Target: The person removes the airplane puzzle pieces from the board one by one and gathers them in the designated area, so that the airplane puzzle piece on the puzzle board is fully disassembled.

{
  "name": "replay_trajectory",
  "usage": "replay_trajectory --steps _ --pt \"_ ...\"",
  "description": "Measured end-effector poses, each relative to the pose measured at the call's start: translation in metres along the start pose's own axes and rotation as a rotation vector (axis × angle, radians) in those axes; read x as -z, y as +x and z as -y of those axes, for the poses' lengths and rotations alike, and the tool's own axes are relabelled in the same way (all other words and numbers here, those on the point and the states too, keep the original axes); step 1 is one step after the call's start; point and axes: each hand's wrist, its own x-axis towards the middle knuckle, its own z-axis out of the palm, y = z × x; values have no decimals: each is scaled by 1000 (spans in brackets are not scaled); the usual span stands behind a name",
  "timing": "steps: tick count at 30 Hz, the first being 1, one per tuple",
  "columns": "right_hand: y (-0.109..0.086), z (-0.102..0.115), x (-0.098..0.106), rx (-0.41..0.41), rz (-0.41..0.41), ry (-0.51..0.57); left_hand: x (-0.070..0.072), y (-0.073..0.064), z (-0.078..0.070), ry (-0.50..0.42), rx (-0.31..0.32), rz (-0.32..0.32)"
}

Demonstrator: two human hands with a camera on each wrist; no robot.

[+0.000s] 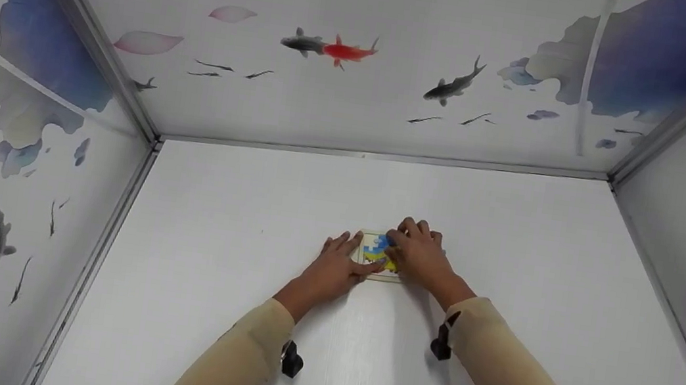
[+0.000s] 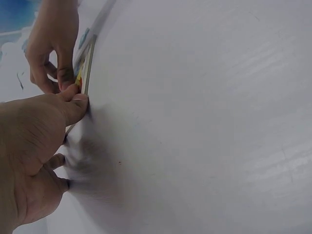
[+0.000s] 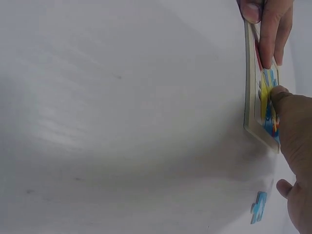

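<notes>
Puzzle (image 1: 377, 246) is seemingly being fitted: my extended left hand (image 1: 335, 266) is bracing; my curled right hand (image 1: 421, 254), grip unclear, is likely needing alignment next.

Both long sleeves (image 1: 515, 367) are tan, each with a small black device (image 1: 442, 343) below.

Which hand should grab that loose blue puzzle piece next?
Probably the right hand: in its wrist view, the loose blue piece lies on the table close beside it. The left hand is farther away, at the other end of the puzzle frame.
</notes>
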Motion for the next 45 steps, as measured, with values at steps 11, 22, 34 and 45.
replay_trajectory --steps 11,22,34,45 --pt "4 3 0 -17 -7 4 -8 4 9 -35 -21 -34" --pt "7 6 1 -33 1 44 2 1 -2 -2 12 -6" --pt "10 1 -3 -30 4 77 1 1 -2 -29 44 -2" --pt "15 4 -2 -58 46 55 -10 5 8 -55 -2 -37"
